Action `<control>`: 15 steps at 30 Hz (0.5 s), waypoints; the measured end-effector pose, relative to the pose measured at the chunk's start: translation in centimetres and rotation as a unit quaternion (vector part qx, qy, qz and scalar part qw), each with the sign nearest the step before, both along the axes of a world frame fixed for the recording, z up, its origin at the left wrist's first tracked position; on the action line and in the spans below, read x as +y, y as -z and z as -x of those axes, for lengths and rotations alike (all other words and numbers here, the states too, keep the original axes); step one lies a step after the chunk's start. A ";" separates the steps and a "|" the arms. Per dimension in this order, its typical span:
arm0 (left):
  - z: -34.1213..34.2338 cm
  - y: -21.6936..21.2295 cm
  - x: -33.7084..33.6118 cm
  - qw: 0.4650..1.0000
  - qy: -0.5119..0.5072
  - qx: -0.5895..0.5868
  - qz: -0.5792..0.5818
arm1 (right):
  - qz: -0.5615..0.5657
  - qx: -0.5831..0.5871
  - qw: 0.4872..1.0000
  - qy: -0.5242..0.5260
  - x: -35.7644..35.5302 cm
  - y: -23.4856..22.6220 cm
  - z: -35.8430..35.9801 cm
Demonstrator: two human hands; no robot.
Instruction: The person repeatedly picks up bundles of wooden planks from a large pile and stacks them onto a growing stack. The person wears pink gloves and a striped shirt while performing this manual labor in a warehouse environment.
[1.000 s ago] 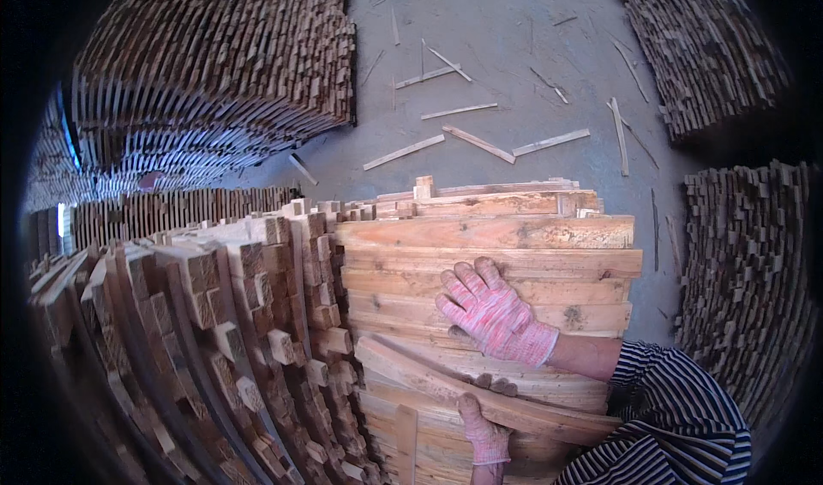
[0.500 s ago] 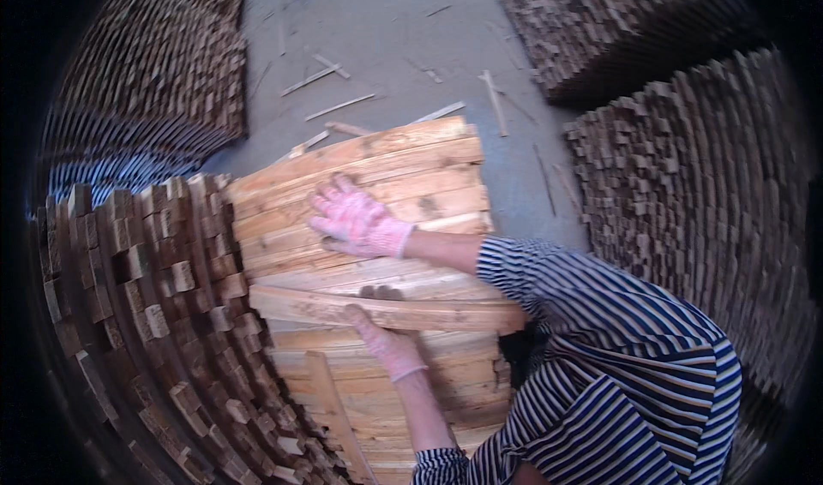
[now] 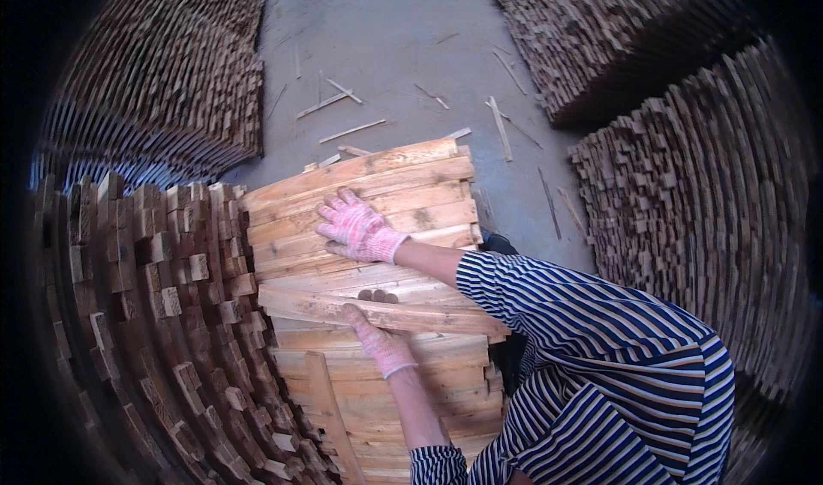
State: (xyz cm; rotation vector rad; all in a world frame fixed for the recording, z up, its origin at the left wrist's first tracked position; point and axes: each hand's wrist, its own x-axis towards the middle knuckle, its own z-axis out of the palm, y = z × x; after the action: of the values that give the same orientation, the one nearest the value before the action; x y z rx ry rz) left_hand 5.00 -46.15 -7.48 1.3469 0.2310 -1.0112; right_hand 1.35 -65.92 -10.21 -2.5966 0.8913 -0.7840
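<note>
Works beside a ragged pile of block-ended slats (image 3: 154,296) at far left, so close that the stack of pale boards (image 3: 386,176) butts against it. Closes the gloved left hand (image 3: 377,341) on the near edge of a loose board (image 3: 403,315) lying askew across the stack, fingers curled over the wood, a grip that seems meant to lift or slide that one piece. Lays the gloved right hand (image 3: 358,230) flat on the boards farther up, fingers spread and palm down, apparently to steady the stack beneath while the loose piece is handled. Reaches in from the right with a blue-and-white striped sleeve (image 3: 600,356) drawn up off the forearm. Shows thin offcuts (image 3: 343,99) scattered on the grey concrete floor (image 3: 411,39) beyond the stack. Faces, at far right, more high piles of slats (image 3: 686,211), set apart from the stack with a lane of floor between.
</note>
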 end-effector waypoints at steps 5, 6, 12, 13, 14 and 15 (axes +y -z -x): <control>1.1 -2.0 -0.8 0.998 -0.048 -0.012 -0.025 | -0.026 0.002 0.999 -0.035 -0.6 -1.4 0.0; 1.5 -2.0 -1.0 0.998 -0.057 -0.015 -0.033 | -0.022 -0.005 0.999 -0.038 -0.7 -1.2 0.1; 1.3 -0.5 0.1 0.994 -0.107 0.004 -0.033 | -0.087 -0.003 0.994 -0.064 -1.9 -2.4 -0.2; 1.5 -0.6 -0.1 0.992 -0.117 0.007 -0.047 | -0.099 -0.002 0.993 -0.068 -2.1 -2.3 -0.1; 1.7 -0.9 -0.4 0.990 -0.126 0.009 -0.060 | -0.112 0.000 0.991 -0.071 -2.3 -2.2 -0.2; 1.8 -1.1 -0.6 0.988 -0.131 0.015 -0.075 | -0.125 0.004 0.990 -0.070 -2.4 -1.9 -0.1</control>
State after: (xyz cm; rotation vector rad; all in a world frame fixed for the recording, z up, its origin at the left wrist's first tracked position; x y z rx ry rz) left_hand 3.20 -46.73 -6.41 1.3951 0.5025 -0.8043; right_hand 1.46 -68.34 -8.32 -2.4112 0.7476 -0.5836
